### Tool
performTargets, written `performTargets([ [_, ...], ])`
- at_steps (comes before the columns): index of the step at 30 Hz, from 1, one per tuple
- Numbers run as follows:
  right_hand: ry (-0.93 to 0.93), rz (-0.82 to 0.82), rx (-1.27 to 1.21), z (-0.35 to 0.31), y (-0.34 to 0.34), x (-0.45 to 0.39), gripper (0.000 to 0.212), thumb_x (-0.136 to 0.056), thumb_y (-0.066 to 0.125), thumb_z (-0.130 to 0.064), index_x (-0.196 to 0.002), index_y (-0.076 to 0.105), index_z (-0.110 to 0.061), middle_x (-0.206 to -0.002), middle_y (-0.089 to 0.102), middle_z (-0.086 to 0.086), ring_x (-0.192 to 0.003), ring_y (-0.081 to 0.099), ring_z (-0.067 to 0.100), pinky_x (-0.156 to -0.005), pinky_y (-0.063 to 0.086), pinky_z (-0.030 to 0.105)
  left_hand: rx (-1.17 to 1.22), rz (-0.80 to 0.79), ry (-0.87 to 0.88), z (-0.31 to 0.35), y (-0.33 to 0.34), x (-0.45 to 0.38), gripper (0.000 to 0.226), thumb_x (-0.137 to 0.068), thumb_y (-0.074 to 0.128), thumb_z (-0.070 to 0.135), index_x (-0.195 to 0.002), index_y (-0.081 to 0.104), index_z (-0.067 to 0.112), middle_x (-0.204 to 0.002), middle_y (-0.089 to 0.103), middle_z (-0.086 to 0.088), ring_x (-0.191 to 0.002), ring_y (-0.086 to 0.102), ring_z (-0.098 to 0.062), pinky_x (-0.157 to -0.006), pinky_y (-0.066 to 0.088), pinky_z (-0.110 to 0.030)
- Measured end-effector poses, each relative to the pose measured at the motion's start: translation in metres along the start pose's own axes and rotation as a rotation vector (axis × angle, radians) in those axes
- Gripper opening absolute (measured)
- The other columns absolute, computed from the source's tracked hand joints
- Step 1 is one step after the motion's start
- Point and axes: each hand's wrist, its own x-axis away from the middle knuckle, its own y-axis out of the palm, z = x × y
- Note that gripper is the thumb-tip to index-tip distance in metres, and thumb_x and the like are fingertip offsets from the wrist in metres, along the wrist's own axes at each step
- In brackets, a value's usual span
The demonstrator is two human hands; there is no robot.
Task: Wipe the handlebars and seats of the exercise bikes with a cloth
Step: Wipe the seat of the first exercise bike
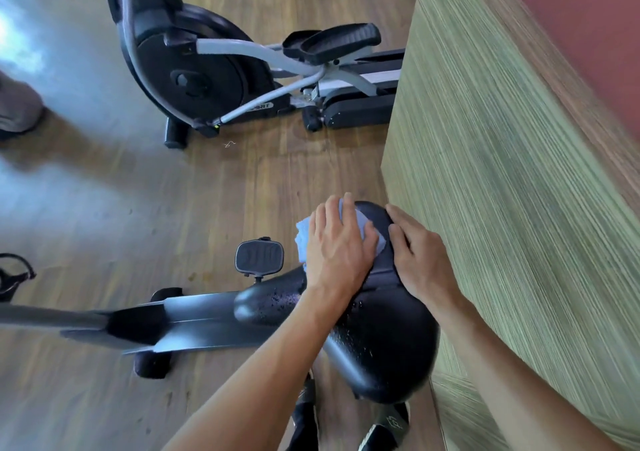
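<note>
I have my left hand (337, 242) spread flat over the pale blue cloth (302, 239), pressing it onto the narrow nose of the black bike seat (384, 339). Its fingers (332, 215) lie nearly straight, so the cloth is trapped under the palm rather than pinched, which suits broad rubbing strokes. My right hand (420, 260) rests on the far side of the nose, its fingers loosely bent over the edge and holding nothing else; I judge it is there to steady the seat against the push of the wiping hand.

Droplets speckle the wider rear of the seat and the black frame cover (270, 298) beneath it, so that part looks wet and not yet dried off. The seat sits just beside a wood-grain wall panel (502, 173), which leaves little room on that side. A pedal (259, 254) shows to the left of the cloth. Further off on the wooden floor (121, 208) stands an elliptical trainer (207, 69). No handlebars are visible here.
</note>
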Motion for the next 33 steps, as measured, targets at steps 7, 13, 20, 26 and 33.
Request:
performTargets([
  [7,-0.090,-0.010,0.261,-0.003,0.008,0.010,0.049,-0.107,0.042,-0.016,-0.155,0.038,-0.005,-0.161,0.040,0.010,-0.145,0.043,0.024,-0.111,0.042,0.033,-0.072,-0.011,0.037,-0.015,-0.016,0.039,0.055,-0.099,0.043,0.035,-0.139,0.054,-0.002,-0.126,0.058,-0.017,-0.111,0.055,-0.033,-0.101,0.042,-0.041],
  [13,-0.190,-0.087,0.437,-0.001,0.008,0.012,0.056,-0.108,0.030,-0.025,-0.160,0.025,-0.005,-0.169,0.021,0.010,-0.156,0.020,0.025,-0.123,0.030,0.037,0.017,-0.044,-0.055,-0.016,-0.004,-0.003,0.060,-0.100,0.033,0.039,-0.136,0.056,-0.003,-0.130,0.060,-0.021,-0.116,0.058,-0.038,-0.105,0.045,-0.046],
  [20,-0.360,-0.088,0.550,0.006,0.003,0.036,0.057,-0.109,0.026,-0.031,-0.158,0.031,-0.002,-0.168,0.022,0.013,-0.158,0.014,0.029,-0.127,0.020,0.041,-0.039,-0.035,0.118,-0.023,-0.033,0.059,0.055,-0.100,0.042,0.032,-0.142,0.049,-0.002,-0.131,0.054,-0.017,-0.114,0.052,-0.036,-0.105,0.041,-0.045],
  [26,-0.320,-0.071,0.405,0.007,0.004,0.030,0.058,-0.109,0.025,-0.034,-0.156,0.037,-0.003,-0.167,0.026,0.009,-0.157,0.015,0.023,-0.128,0.016,0.036,-0.085,-0.019,0.034,-0.012,-0.014,0.024,0.053,-0.099,0.037,0.036,-0.134,0.056,0.000,-0.122,0.060,-0.016,-0.109,0.055,-0.034,-0.102,0.040,-0.042],
  [33,-0.268,-0.103,0.212,0.009,-0.001,0.028,0.054,-0.109,0.028,-0.033,-0.156,0.038,-0.010,-0.168,0.023,-0.003,-0.157,0.012,0.011,-0.124,0.004,0.016,0.022,-0.031,-0.046,-0.011,-0.015,0.014,0.052,-0.094,0.040,0.035,-0.129,0.060,0.001,-0.120,0.062,-0.019,-0.108,0.059,-0.036,-0.099,0.044,-0.043],
])
